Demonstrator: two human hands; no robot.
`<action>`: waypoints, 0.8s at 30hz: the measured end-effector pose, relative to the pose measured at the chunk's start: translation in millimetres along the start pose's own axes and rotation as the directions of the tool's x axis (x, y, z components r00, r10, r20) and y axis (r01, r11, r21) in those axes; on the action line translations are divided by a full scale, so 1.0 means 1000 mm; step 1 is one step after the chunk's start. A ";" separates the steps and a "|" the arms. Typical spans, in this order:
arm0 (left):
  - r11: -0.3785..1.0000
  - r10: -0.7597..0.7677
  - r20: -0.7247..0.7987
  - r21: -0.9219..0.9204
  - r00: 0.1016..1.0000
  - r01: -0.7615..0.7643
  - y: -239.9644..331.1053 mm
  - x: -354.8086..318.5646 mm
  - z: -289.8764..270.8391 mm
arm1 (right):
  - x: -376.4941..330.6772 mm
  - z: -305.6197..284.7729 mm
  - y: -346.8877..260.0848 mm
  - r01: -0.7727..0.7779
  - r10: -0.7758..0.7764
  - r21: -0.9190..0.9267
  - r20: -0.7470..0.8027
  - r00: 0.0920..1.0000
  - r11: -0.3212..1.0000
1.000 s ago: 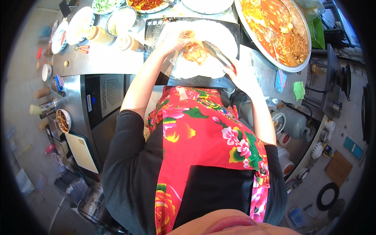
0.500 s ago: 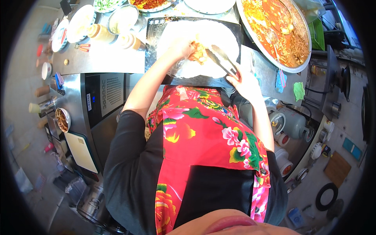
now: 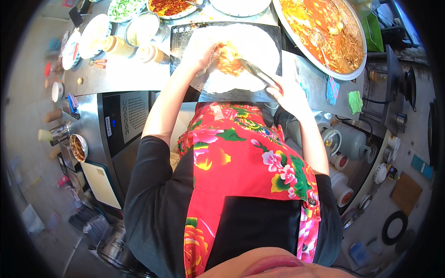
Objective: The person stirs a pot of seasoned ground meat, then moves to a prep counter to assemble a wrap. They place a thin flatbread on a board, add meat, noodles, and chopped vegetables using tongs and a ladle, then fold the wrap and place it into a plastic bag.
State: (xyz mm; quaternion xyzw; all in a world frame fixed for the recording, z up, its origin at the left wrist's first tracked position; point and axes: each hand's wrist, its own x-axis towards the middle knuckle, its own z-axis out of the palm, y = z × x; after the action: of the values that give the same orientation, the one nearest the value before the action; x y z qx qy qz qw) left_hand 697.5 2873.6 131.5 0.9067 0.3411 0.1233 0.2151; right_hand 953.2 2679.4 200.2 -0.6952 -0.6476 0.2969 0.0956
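Orange-coated food (image 3: 229, 60) lies at the middle of the scene, above the steel surface (image 3: 116, 76), the largest thing here. Next comes the big basin (image 3: 348, 78) of red, saucy food at the right, probably set there for easy reach. The dark-edged board (image 3: 176, 48) sits squarely before the person, perhaps to keep both hands central. The left hand (image 3: 206, 55) curls at the orange-coated food's left side (glare hides whether it pinches), seemingly steadying it. The right hand (image 3: 287, 92) grips the tongs (image 3: 257, 72), tips at its right edge. Smallest, pale characters (image 3: 181, 29) mark the board's upper left edge.
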 end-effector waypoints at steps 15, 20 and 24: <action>0.977 -0.208 0.132 -0.010 0.969 0.211 0.049 0.013 0.054 | -0.015 -0.017 0.006 -0.127 0.126 -0.004 -0.055 0.990 0.992; 0.415 -0.300 0.323 -0.803 0.897 0.428 0.023 -0.001 0.053 | -0.012 0.000 0.013 -0.093 0.075 0.378 0.062 0.995 0.921; 0.213 -0.269 0.367 -0.879 0.891 0.426 0.014 -0.004 0.035 | 0.002 0.017 0.012 -0.324 0.177 0.512 0.314 0.933 0.796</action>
State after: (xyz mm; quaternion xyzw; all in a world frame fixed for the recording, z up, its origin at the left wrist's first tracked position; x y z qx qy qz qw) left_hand 715.6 2850.5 107.2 0.5094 0.3811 0.1864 0.7487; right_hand 954.2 2675.3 179.5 -0.6740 -0.4414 0.5673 0.1703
